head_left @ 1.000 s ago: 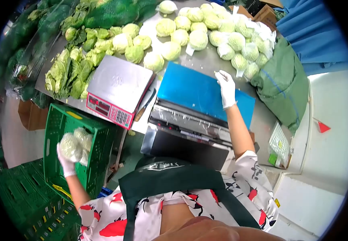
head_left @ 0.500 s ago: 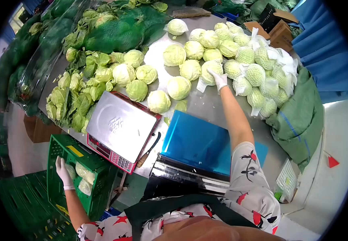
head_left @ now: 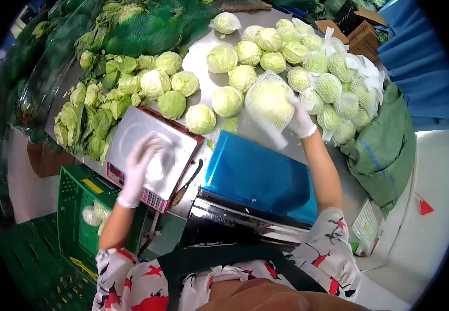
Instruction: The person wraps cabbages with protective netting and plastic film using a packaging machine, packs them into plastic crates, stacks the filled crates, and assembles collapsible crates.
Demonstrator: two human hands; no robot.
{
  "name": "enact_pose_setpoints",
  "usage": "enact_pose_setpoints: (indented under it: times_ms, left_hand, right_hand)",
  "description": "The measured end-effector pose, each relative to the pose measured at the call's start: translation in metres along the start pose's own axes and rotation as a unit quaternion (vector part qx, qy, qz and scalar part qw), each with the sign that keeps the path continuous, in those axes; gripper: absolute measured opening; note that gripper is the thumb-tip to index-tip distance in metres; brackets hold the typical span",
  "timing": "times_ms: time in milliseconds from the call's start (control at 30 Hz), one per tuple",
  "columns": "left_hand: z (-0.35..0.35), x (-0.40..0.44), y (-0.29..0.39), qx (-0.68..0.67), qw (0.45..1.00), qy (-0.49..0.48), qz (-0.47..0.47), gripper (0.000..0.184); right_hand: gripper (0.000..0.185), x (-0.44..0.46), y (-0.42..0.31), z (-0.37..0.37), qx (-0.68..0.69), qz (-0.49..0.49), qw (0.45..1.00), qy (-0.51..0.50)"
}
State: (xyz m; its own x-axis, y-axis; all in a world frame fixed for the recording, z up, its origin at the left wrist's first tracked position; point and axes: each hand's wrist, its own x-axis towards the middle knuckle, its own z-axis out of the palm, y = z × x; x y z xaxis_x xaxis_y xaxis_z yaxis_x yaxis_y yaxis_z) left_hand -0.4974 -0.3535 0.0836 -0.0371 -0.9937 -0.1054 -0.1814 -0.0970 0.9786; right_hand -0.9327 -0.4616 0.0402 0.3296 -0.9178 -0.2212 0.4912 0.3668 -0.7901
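My right hand (head_left: 301, 118), in a white glove, grips a cabbage in a white foam net (head_left: 270, 98), raised above the table. The loose end of the net hangs below it, blurred by motion. My left hand (head_left: 140, 166), also gloved, is over the metal plate of the red scale (head_left: 178, 132). Its fingers are stretched forward, somewhat smeared, with nothing visible in them. Bare cabbages (head_left: 227, 101) sit just beyond the scale and to the left of the held one. Several netted cabbages (head_left: 329, 88) are heaped to the right.
A knife (head_left: 188, 182) lies beside the scale, left of a blue-topped machine (head_left: 258, 176). The green crate (head_left: 74, 228) at lower left holds wrapped cabbages. Loose leaves (head_left: 97, 124) pile at the left; a green sack (head_left: 382, 150) stands at the right edge.
My right hand has lifted the netted cabbage off the table and brought it nearer. My left hand has moved from the green crate up and right to over the scale.
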Motion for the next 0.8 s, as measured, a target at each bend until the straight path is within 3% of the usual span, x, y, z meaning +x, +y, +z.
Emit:
enact_pose_setpoints:
  times_ms: [33, 133, 200, 267, 300, 333, 400, 433, 533, 600, 667, 733, 767, 800]
  left_hand:
    - [0.025, -0.005, 0.005, -0.032, 0.997, -0.062, 0.027, 0.045]
    - [0.103, -0.025, 0.023, -0.057, 0.976, -0.178, 0.113, 0.071]
    - [0.144, -0.045, 0.029, -0.082, 0.961, -0.219, 0.147, 0.082]
    - [0.173, -0.066, 0.027, 0.081, 0.943, -0.23, 0.228, 0.086]
    - [0.183, -0.075, 0.027, 0.08, 0.942, -0.259, 0.196, 0.085]
    - [0.192, -0.084, 0.026, 0.078, 0.94, -0.289, 0.161, 0.085]
    - [0.212, -0.096, 0.012, 0.078, 0.938, -0.296, 0.166, 0.083]
    - [0.218, -0.101, 0.005, 0.078, 0.936, -0.302, 0.166, 0.083]
    - [0.225, -0.102, 0.0, 0.122, 0.925, -0.29, 0.214, 0.081]
    - [0.211, -0.106, 0.009, 0.077, 0.927, -0.269, 0.248, 0.077]
    - [0.178, -0.111, 0.012, 0.14, 0.931, -0.186, 0.283, 0.074]
    - [0.128, -0.123, 0.014, 0.301, 0.905, -0.11, 0.279, 0.068]
    - [0.108, -0.131, 0.003, 0.373, 0.887, -0.094, 0.257, 0.069]
    - [0.093, -0.14, -0.013, 0.441, 0.863, -0.075, 0.233, 0.069]
  right_hand:
    - [0.06, -0.022, -0.003, 0.023, -0.001, 0.036, 0.999, -0.031]
    - [0.064, -0.092, 0.0, 0.09, -0.207, 0.026, 0.978, 0.025]
    - [0.07, -0.14, 0.024, 0.104, -0.254, -0.017, 0.962, 0.103]
    - [0.073, -0.188, 0.055, 0.107, -0.308, -0.055, 0.922, 0.227]
    - [0.075, -0.206, 0.061, 0.109, -0.38, -0.063, 0.883, 0.27]
    - [0.075, -0.218, 0.065, 0.109, -0.356, -0.061, 0.89, 0.279]
    - [0.074, -0.242, 0.079, 0.103, -0.304, -0.053, 0.902, 0.302]
    - [0.075, -0.248, 0.087, 0.097, -0.37, -0.044, 0.865, 0.337]
    - [0.08, -0.259, 0.099, 0.09, -0.307, -0.09, 0.886, 0.336]
    - [0.083, -0.274, 0.103, 0.081, -0.394, -0.076, 0.831, 0.386]
    - [0.073, -0.301, 0.11, 0.085, -0.286, -0.172, 0.838, 0.431]
    - [0.064, -0.34, 0.119, 0.097, -0.502, -0.167, 0.644, 0.552]
    - [0.057, -0.357, 0.139, 0.085, -0.59, -0.19, 0.534, 0.575]
    - [0.059, -0.373, 0.16, 0.073, -0.646, -0.147, 0.463, 0.589]
